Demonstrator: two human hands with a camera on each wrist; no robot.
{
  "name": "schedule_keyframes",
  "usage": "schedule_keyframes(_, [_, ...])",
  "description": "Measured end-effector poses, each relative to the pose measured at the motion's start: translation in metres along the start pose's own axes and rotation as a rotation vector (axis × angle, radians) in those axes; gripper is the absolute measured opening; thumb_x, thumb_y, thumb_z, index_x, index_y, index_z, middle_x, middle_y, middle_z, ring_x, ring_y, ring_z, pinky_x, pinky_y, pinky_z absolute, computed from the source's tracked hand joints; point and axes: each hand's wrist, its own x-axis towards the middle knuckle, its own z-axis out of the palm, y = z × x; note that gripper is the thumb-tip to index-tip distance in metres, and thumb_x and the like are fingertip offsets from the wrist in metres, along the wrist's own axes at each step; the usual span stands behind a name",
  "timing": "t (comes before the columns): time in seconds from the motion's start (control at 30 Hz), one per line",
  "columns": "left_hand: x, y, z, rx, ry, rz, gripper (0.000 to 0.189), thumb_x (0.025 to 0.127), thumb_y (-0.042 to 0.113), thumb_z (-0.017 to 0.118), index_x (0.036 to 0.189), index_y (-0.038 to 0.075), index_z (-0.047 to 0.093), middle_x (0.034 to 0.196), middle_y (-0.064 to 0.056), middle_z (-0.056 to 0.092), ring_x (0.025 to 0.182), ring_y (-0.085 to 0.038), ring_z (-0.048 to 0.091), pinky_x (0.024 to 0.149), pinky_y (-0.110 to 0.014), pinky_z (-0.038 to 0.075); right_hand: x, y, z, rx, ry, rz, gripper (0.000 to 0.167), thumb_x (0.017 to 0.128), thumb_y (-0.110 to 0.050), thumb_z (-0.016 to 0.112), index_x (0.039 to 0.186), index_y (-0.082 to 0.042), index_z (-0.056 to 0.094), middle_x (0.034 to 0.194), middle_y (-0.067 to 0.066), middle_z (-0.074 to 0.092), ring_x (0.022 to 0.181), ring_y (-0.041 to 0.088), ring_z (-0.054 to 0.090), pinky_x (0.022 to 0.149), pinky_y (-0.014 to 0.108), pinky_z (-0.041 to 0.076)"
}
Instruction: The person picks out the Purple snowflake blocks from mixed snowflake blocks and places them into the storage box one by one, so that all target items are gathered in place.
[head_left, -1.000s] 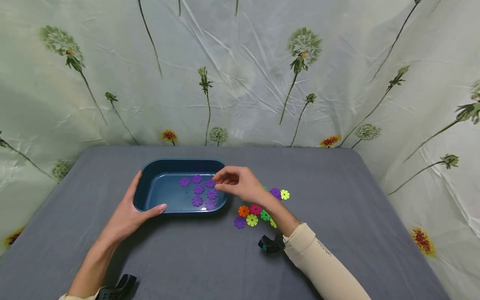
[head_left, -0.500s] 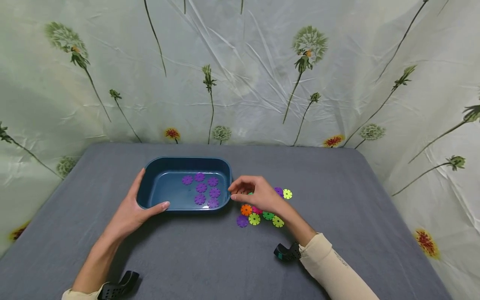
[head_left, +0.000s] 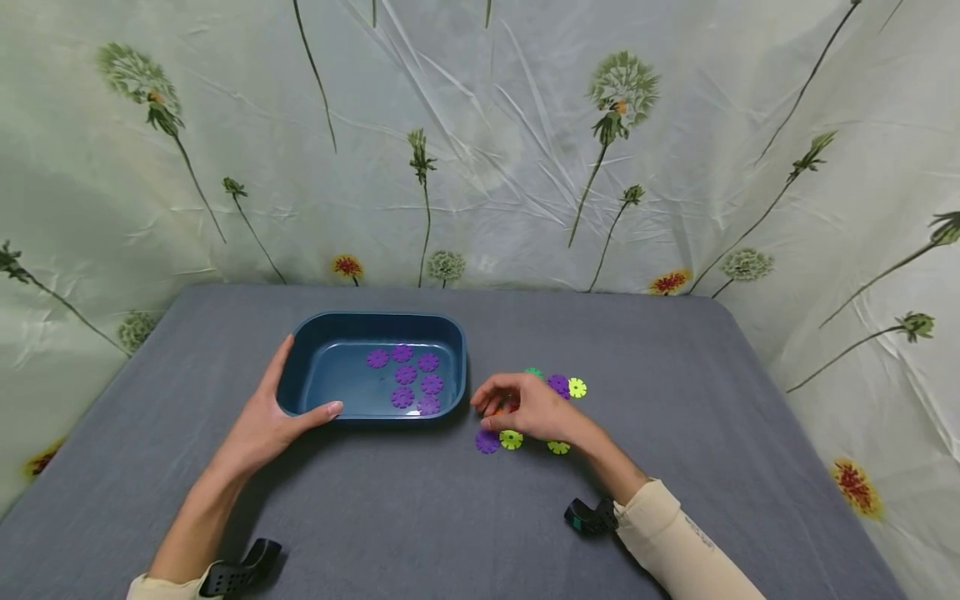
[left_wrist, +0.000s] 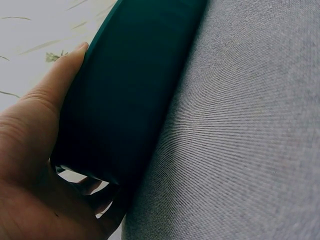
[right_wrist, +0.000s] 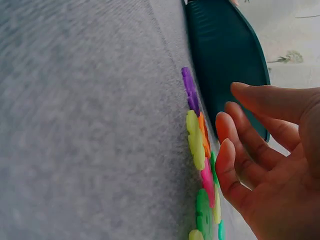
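Note:
My left hand (head_left: pixel 258 421) grips the left end of a dark blue rectangular tub (head_left: pixel 330 412), its thumb over the near rim and its fingers along the outer side. Several purple notched plastic discs (head_left: pixel 405 374) lie inside the tub, toward its right. Just right of the tub, my right hand (head_left: pixel 528 407) hovers low over a group of loose discs, fingers loosely curled and thumb apart, with nothing between them. A purple disc (right_wrist: pixel 190 87) and a yellow disc (right_wrist: pixel 196 140) lie below the fingertips in the right wrist view. The hand hides part of the group in the head view.
Beyond the right hand lie another purple disc (head_left: pixel 558 386) and a small yellow disc (head_left: pixel 577 387). Grey cloth (head_left: pixel 420 517) covers the table. A pale curtain (head_left: pixel 495 150) printed with dandelions hangs behind it. Each wrist wears a black camera mount (head_left: pixel 592 517).
My right hand has come out from over the tub, passed its right rim, and dropped toward the loose discs. The left hand stays on the tub. The view has shifted slightly.

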Motion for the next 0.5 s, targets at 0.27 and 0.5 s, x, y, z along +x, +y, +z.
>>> schedule_keyframes(0.27, [0.0005,0.0001,0.0008,-0.006,-0.003,-0.014,0.127,0.087,0.044,0.083,0.165,0.040,-0.017,0.176,-0.020,-0.009,0.156,-0.058,0.010,0.113,-0.083,0.020,-0.0007,0.0025,0.0032,-0.072,-0.055,0.010,0.027,0.090,-0.003,0.079,0.116,-0.008,0.075,0.113,0.009,0.076,0.095,0.013,0.069,0.084,0.024,0.058])
schedule_keyframes(0.5, [0.0007,0.0012,0.0010,-0.005,-0.004,-0.017,0.127,0.087,0.044,0.083,0.165,0.040,-0.017,0.176,-0.020,-0.008,0.156,-0.059,0.010,0.113,-0.083,0.021,-0.0027,0.0002,0.0034,-0.172,-0.101,-0.009,0.034,0.088,0.000,0.080,0.119,-0.012,0.075,0.118,0.003,0.074,0.106,0.015,0.068,0.092,0.025,0.056])
